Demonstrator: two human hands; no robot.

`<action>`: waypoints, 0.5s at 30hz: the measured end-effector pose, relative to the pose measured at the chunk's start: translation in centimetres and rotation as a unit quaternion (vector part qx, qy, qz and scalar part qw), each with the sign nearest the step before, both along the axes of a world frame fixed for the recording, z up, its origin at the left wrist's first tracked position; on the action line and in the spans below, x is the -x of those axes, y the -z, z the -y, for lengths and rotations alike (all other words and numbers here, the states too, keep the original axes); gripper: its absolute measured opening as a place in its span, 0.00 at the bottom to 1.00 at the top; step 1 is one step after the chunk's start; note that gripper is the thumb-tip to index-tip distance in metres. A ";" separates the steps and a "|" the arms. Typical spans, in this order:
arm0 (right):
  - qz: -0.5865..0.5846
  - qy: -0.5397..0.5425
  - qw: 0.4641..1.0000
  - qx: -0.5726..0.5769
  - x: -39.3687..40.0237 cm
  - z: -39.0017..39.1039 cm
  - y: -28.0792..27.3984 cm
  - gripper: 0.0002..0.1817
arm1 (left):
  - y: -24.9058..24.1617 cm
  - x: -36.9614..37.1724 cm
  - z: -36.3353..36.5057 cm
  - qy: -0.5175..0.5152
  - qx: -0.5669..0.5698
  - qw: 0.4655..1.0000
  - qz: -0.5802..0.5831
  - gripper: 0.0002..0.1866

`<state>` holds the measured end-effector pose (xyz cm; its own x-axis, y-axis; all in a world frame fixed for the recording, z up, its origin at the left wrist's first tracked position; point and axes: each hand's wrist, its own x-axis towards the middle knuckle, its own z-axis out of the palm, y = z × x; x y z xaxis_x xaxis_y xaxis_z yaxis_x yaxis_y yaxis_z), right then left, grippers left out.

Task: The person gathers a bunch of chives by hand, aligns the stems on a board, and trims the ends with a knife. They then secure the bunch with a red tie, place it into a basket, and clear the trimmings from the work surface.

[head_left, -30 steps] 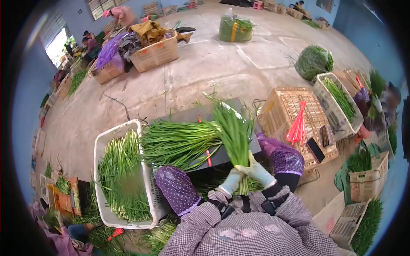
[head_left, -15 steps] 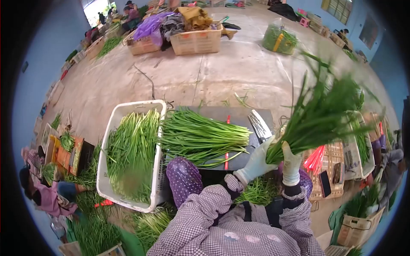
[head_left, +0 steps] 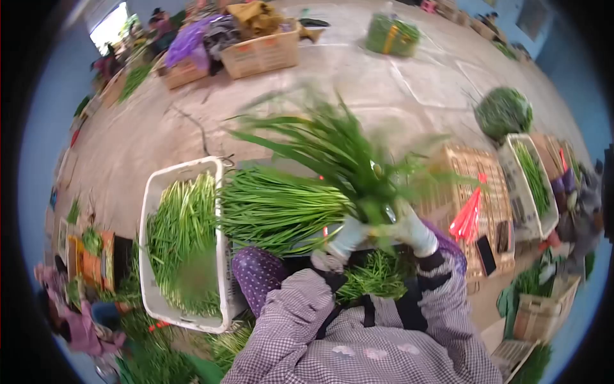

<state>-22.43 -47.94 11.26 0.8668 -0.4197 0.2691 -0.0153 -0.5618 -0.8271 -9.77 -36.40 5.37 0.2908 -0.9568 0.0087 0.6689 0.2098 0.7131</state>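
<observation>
Both of my hands wear pale gloves and close round the lower end of a bunch of garlic chives (head_left: 358, 166). My left hand (head_left: 350, 235) grips it from the left, my right hand (head_left: 412, 229) from the right. Its leaves fan upward and to both sides, blurred by motion. Just left of my hands, a pile of garlic chives (head_left: 281, 208) lies on a dark board, and the bunch hides the board's right side. A white crate (head_left: 148, 256) full of more chives stands left of the pile. Loose greens (head_left: 377, 278) lie below my hands.
On my right, an upturned-looking woven crate (head_left: 464, 211) carries red ties (head_left: 468, 214) and a phone (head_left: 486, 256). Beyond it stand a white crate (head_left: 543, 227) and a wrapped green bundle (head_left: 505, 114). A person (head_left: 86, 323) sits at far left. Loaded crates (head_left: 262, 54) stand ahead.
My hands have brought the bunch leftward, from the right side to over the board's right part. The leaves now spread upward and left. My view has turned slightly right.
</observation>
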 end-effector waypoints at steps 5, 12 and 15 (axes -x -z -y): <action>0.008 0.139 0.981 -0.137 -1.5 4.2 5.3 0.37 | -4.8 -6.7 -5.7 -0.214 -0.033 0.972 0.090 0.36; -0.320 0.255 0.841 0.354 -4.2 1.1 19.6 0.09 | -1.7 -14.2 -14.6 -0.338 0.067 0.938 0.020 0.34; -0.256 0.262 0.866 0.339 -2.4 -0.3 21.2 0.05 | -1.3 -14.9 -16.7 -0.394 0.079 0.914 -0.065 0.33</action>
<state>-20.02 -47.68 -9.94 0.6843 -0.6872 0.2438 -0.6823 -0.7214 -0.1184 5.13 -19.70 6.63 0.8968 -0.4401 0.0446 0.3429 0.7553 0.5584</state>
